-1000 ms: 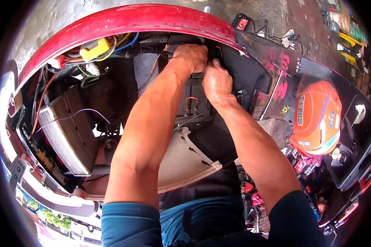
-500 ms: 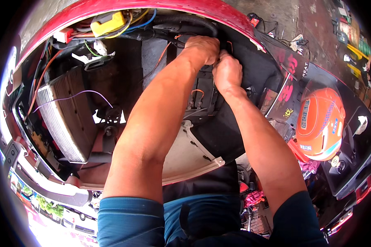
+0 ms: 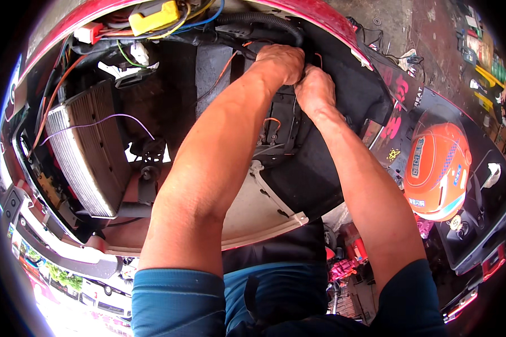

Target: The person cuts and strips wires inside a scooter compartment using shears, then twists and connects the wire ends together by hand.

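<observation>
My left hand [image 3: 281, 63] is curled into a closed grip deep in the open bay of a red vehicle body [image 3: 298, 10]. Right up against it, my right hand [image 3: 316, 90] is closed too, fingers pinched towards the left ones. Whatever the fingers hold is hidden behind the knuckles. A thin orange wire [image 3: 225, 68] runs down beside my left hand, and a short orange wire end shows just above the right. Over both hands curves a black corrugated hose [image 3: 264, 21]. Below them sits a black box with terminals [image 3: 279, 126].
A finned metal radiator [image 3: 84, 151] stands at the left, with a loose purple wire [image 3: 115, 115] across it. Bundled wires and a yellow connector [image 3: 153, 18] line the far rim. An orange helmet [image 3: 437, 168] rests on a dark panel [image 3: 483, 196] at the right.
Both hands stay pressed together at the same spot, still closed, with only a slight shift of the wrists. The view has tilted a little, moving the bay within it.
</observation>
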Demonstrator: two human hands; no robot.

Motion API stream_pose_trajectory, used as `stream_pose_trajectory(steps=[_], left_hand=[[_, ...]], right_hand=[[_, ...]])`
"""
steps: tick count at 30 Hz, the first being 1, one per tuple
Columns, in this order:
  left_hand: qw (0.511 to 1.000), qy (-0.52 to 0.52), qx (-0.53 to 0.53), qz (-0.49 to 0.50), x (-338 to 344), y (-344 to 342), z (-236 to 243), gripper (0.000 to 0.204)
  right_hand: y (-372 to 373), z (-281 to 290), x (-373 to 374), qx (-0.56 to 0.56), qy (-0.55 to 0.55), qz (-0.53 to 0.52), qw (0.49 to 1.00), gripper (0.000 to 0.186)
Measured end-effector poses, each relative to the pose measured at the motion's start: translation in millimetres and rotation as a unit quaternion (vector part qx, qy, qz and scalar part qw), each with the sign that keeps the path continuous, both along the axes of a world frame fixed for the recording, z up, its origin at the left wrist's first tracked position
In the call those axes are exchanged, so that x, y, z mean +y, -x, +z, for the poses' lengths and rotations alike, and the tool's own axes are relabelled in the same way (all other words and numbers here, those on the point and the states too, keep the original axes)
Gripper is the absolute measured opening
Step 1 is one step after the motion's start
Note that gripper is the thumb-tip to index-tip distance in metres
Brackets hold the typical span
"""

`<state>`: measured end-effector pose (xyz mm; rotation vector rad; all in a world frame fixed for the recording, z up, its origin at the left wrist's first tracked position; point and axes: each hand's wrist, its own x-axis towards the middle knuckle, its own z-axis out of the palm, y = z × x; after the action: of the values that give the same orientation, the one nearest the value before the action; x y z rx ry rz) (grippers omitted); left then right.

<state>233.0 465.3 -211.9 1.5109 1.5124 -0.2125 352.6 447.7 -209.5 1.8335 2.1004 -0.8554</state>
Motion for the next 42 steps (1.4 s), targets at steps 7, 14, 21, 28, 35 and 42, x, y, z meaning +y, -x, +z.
stream_pose_trajectory(steps=[7, 14, 21, 28, 35, 42], left_hand=[[0.999, 0.007, -0.027, 0.024, 0, 4, 6, 0.028], [0.999, -0.007, -0.034, 0.027, -6, 7, 6, 0.029], [0.972, -0.235, 0.013, 0.011, -35, 1, -11, 0.023], [0.913, -0.278, -0.142, 0.262, -117, 1, -1, 0.023], [0.838, -0.043, -0.323, 0.438, -98, -11, -47, 0.039], [0.688, 0.080, -0.473, 0.544, -82, -23, -69, 0.020]], right_hand=[[0, 2, -8, -0.042, -0.047, 0.056, 0.996, 0.016], [5, 10, -3, -0.096, 0.007, 0.133, 0.986, 0.016], [16, 15, 15, -0.111, 0.078, 0.083, 0.987, 0.020], [10, -1, 28, -0.185, 0.188, -0.008, 0.964, 0.021], [-3, -27, 8, -0.048, 0.228, -0.226, 0.946, 0.018], [12, -8, -7, 0.030, 0.226, -0.315, 0.921, 0.024]])
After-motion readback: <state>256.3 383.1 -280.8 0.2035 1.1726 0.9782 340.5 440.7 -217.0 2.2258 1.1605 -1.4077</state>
